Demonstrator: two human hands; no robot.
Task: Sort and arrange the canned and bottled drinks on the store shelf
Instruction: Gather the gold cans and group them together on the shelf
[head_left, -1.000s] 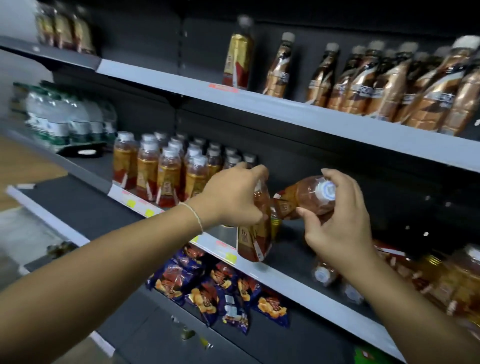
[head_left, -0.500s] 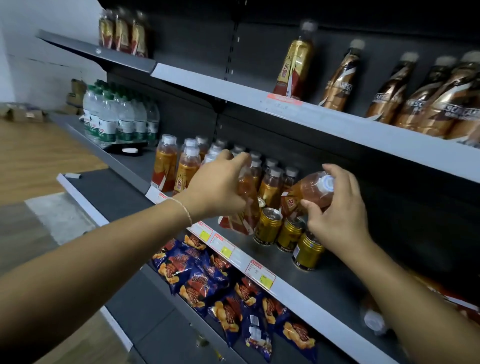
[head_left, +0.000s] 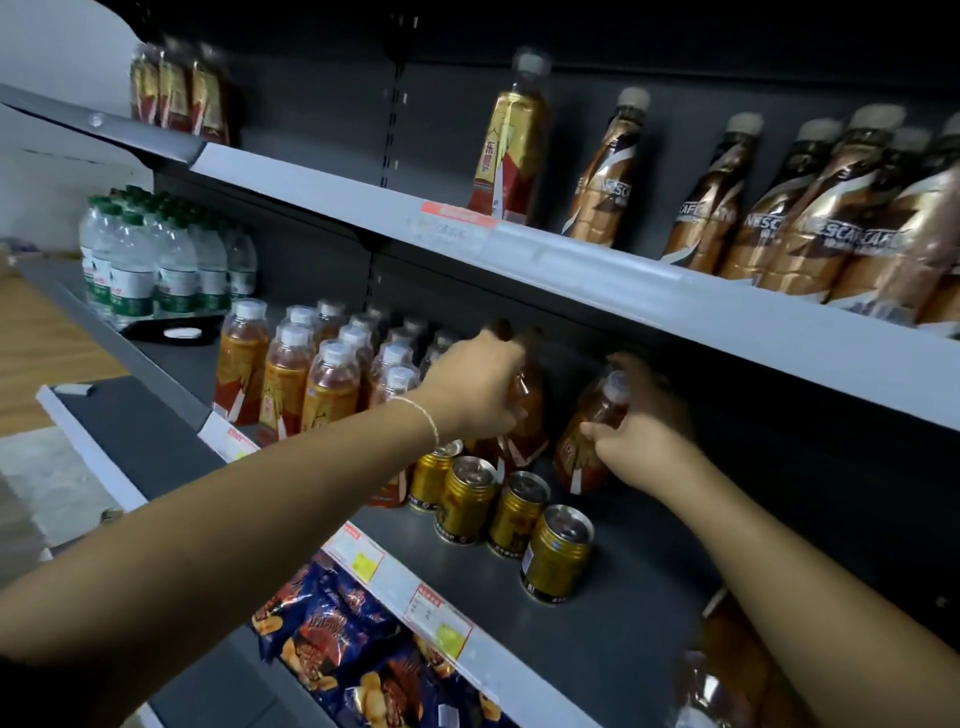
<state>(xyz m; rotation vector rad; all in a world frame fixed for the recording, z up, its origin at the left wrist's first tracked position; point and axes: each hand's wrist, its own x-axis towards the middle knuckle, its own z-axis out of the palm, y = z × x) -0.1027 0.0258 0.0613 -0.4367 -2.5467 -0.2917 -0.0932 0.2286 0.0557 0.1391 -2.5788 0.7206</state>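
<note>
1. The left hand (head_left: 472, 384) was curled round the top of an orange bottle (head_left: 527, 415), gripping it. The bottle stood about upright over the middle shelf (head_left: 623, 597), behind the cans (head_left: 465, 499).
2. The right hand (head_left: 644, 436) was closed round the neck of a second bottle (head_left: 582, 447), fingers just under its white cap (head_left: 615, 384). This bottle was tilted, just right of the first.
3. Could not tell whether either base rested on the shelf.
4. The gold cans stood in a slanting row in front, touched by neither hand.
5. A bottle group (head_left: 311, 379) of the same kind stood to the left on that shelf.
6. A bracelet (head_left: 428, 421) was on the left wrist.
</note>
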